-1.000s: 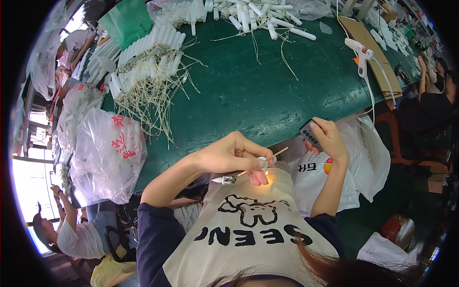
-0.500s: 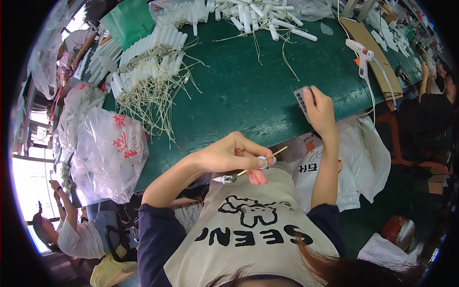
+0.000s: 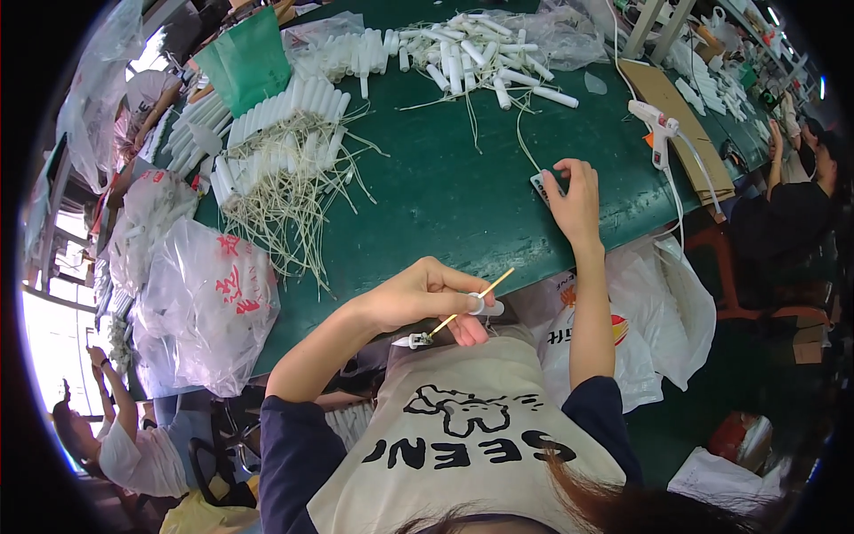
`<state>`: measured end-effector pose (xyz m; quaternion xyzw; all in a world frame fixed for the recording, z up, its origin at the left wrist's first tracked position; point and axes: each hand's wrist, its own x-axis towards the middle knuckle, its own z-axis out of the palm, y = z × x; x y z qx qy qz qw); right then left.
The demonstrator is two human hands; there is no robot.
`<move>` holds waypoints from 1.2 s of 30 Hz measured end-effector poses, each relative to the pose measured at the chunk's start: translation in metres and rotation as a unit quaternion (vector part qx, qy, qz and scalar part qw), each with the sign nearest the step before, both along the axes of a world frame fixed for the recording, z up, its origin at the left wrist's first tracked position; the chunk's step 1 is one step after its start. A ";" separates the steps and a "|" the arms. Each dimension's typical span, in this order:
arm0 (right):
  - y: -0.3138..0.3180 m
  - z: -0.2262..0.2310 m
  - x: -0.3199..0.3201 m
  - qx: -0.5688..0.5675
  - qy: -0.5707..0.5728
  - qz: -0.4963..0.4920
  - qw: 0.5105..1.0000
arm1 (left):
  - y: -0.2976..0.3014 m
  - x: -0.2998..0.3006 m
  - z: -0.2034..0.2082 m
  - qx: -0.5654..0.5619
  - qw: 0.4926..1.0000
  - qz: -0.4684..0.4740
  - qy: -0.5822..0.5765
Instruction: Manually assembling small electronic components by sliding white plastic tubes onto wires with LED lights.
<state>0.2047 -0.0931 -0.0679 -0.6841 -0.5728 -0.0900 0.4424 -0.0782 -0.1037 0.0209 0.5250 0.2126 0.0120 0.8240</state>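
Observation:
My left hand (image 3: 436, 298), fingers closed, holds a thin yellowish stick (image 3: 495, 283) near the table's front edge. White round pieces (image 3: 485, 307) are between its fingertips. At the stick's lower end is a small white pointed flame-shaped tip (image 3: 411, 341) with a metallic-looking base. Farther right, my right hand (image 3: 576, 200) is over the green table, its index finger and thumb parted. Beside the thumb a small dark grey remote control (image 3: 541, 187) with round buttons rests at the tabletop, partly covered by the hand.
Bundled white tubes with thin cream wires (image 3: 285, 169) cover the left of the table (image 3: 427, 205); more loose white tubes (image 3: 480, 58) are piled at the back. A white glue gun (image 3: 656, 129) stands by cardboard (image 3: 685, 133) at right. Plastic bags (image 3: 209, 303) hang at left. Other people sit nearby.
My right hand has carried the remote control away from me onto the table and its fingers have loosened. My left hand keeps its hold. The whole view has shifted slightly.

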 end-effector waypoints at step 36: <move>-0.104 0.078 -0.061 -0.072 0.074 0.214 0.971 | 0.029 0.057 -0.009 0.268 0.939 0.217 0.012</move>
